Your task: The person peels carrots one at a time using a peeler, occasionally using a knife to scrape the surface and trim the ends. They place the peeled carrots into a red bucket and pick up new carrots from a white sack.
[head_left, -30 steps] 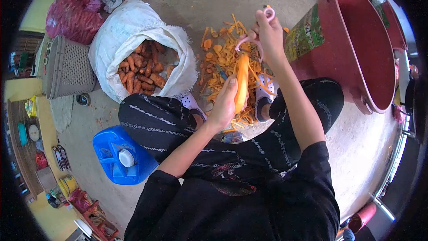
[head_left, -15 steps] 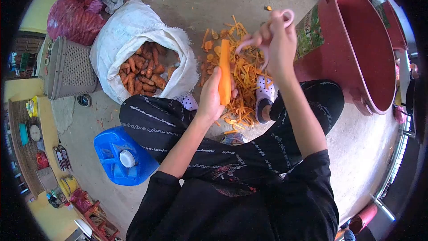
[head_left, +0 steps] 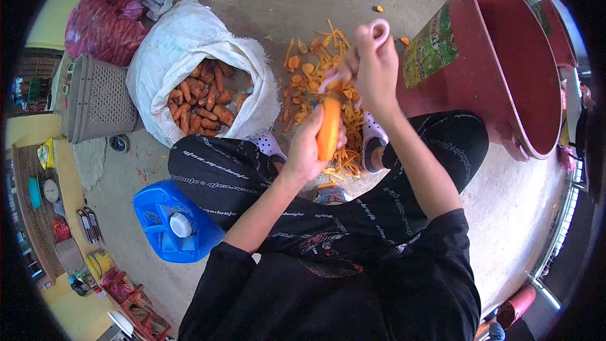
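Observation:
My left hand (head_left: 307, 151) is wrapped round the lower part of an orange carrot (head_left: 329, 129), which points up and away from me. In my right hand (head_left: 377, 76) is a pink peeler (head_left: 380, 30), its looped handle end showing above the fingers. The peeler's head lies at the carrot's upper end, where motion blurs it. Beneath both hands, orange peelings and cut carrot ends (head_left: 307, 68) are heaped on the floor. To the left, unpeeled, soil-brown carrots (head_left: 203, 98) fill the mouth of a white woven sack (head_left: 173, 44).
A large red tub (head_left: 461, 76) leans at the right, by my knee. At the left stand a blue jerrycan (head_left: 161, 230) with a white cap, a grey perforated basket (head_left: 107, 95) and red mesh sacks (head_left: 104, 28). My feet in lilac clogs (head_left: 374, 129) flank the peelings.
My right hand has moved left and toward the carrot, bringing the peeler onto its upper end. My left hand has shifted slightly right and down, with the carrot more tilted.

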Motion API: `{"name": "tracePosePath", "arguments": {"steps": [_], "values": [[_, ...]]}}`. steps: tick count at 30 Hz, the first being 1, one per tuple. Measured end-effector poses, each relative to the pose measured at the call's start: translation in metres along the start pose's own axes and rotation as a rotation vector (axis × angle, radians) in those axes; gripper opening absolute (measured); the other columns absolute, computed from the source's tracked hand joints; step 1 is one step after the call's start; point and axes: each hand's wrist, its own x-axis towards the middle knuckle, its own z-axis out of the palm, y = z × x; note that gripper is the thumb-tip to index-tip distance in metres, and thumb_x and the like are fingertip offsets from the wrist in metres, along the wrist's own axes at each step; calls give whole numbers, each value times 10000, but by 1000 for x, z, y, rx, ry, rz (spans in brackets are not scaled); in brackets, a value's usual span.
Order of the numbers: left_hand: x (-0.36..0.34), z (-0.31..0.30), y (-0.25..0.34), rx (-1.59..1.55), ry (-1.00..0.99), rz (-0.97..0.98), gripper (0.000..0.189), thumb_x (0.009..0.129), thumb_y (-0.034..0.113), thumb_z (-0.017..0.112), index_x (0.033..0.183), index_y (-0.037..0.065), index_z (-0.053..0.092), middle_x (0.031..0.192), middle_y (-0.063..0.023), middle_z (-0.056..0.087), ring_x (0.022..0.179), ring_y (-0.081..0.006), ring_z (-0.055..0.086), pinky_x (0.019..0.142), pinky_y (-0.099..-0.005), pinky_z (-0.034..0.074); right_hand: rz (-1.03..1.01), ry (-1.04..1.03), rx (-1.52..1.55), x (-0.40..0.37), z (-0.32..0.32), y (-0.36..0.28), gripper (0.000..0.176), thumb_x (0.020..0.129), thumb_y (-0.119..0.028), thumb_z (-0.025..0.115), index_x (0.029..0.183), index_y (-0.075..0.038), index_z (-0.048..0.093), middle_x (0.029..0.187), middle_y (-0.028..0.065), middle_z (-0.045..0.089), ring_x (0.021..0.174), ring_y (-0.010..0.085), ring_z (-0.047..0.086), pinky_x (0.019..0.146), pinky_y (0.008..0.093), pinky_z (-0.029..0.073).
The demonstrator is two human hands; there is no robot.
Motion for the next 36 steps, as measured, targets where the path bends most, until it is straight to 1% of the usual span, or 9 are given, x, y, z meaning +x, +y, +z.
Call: {"name": "tracePosePath", "arguments": {"steps": [6,9,12,15,19,25,29,32,36], "values": [[7,3,4,-14,11,20,303,961,327,439,1101,64,492,879,-39,478,752,-143,462,669,-304,399,124,46,126,7,-4,-4,207,959,-231,444,896,-70,330,558,4,376,413,117,458,487,347,550],[5,5,8,-72,82,72,259,944,307,464,1104,106,500,910,-29,495,806,-145,484,700,-323,403,265,-18,96,-32,25,-17,168,954,-222,474,906,-98,370,555,-15,353,396,108,409,440,292,474],[1,22,11,-116,231,43,239,928,291,481,1100,127,503,954,-26,524,866,-154,520,693,-323,412,181,-131,27,-38,19,1,196,953,-222,476,933,-86,335,560,0,385,397,110,448,421,294,482],[-1,9,7,-5,56,7,256,939,312,474,1094,110,500,917,-24,509,822,-150,504,657,-306,413,103,-24,-23,-21,14,3,190,953,-205,466,887,-67,353,549,8,404,398,108,456,410,290,480],[2,6,1,-7,-27,-126,480,970,386,387,1313,51,385,868,-31,465,739,-124,434,616,-251,383,-150,48,-144,54,-41,29,226,949,-206,447,810,-42,374,509,30,426,403,132,502,373,290,462],[1,13,14,179,-5,-3,513,969,416,380,1306,30,388,855,-23,459,707,-103,456,567,-247,410,-149,276,-418,77,-69,28,200,949,-228,477,911,-60,375,608,28,441,452,127,487,484,312,529],[9,6,20,217,93,42,481,966,420,391,1251,35,432,825,-9,458,700,-97,466,569,-255,427,-352,106,-360,52,-36,5,258,946,-257,480,967,-30,358,611,57,465,453,149,530,448,300,507],[13,-9,17,26,88,35,367,964,390,403,1124,76,503,856,-14,515,739,-122,510,592,-293,448,-4,47,93,9,-1,-17,246,943,-274,494,967,-62,372,588,45,452,430,148,512,421,285,472],[14,-4,18,12,228,49,264,968,325,394,1016,101,526,804,-2,522,718,-130,529,638,-306,462,174,-64,63,-30,19,-14,213,946,-268,494,940,-89,378,552,32,432,406,145,497,381,260,391]]}}
